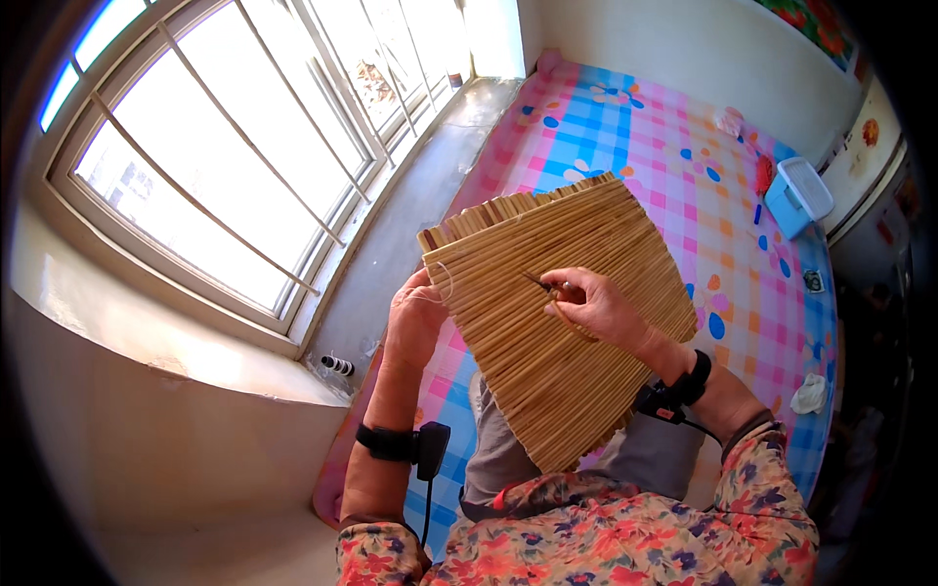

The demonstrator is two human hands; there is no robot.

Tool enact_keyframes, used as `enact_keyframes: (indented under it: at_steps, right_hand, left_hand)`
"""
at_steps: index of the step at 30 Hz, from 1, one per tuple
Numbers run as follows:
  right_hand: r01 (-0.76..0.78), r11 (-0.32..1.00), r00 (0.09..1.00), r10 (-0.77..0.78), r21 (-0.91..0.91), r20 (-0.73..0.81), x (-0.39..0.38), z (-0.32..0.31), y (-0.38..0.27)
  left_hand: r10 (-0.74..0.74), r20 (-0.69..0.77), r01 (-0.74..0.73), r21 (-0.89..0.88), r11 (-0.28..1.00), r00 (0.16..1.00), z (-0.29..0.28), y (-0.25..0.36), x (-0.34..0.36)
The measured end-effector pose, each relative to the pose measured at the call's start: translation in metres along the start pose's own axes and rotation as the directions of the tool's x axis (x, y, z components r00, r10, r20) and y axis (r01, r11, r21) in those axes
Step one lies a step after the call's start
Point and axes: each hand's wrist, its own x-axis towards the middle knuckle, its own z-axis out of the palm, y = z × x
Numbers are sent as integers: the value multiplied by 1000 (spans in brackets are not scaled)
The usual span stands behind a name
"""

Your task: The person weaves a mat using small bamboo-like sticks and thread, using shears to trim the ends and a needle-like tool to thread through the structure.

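A panel of thin straw-coloured stalks, laid side by side, leans over my lap with its far end raised. A second layer of stalks shows behind its top edge. At the panel's left corner, my left hand is closed on the edge; the fingertips are partly hidden. Beside those fingers curls a loop of white thread. My right hand grips a pair of small scissors over the panel's upper middle. The dark tips point up and left, and a tan handle loop shows below the fingers.
Left of me is a barred window with a grey sill. Under me spreads a pink and blue checked sheet. A light-blue lidded container stands at the far right, a crumpled white cloth nearer. A black-and-white spool lies at the sill's near end.
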Motion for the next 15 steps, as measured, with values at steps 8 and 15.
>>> enact_keyframes:
  at_steps: [8,15]
  right_hand:
    - [-30,989,1000,29,-146,-13,-37,10,29]
    - [-45,994,994,36,-97,-102,-70,3,66]
  left_hand:
    - [-63,-60,73,176,982,996,-38,0,-12]
    - [-17,-169,42,150,988,986,-21,23,12]
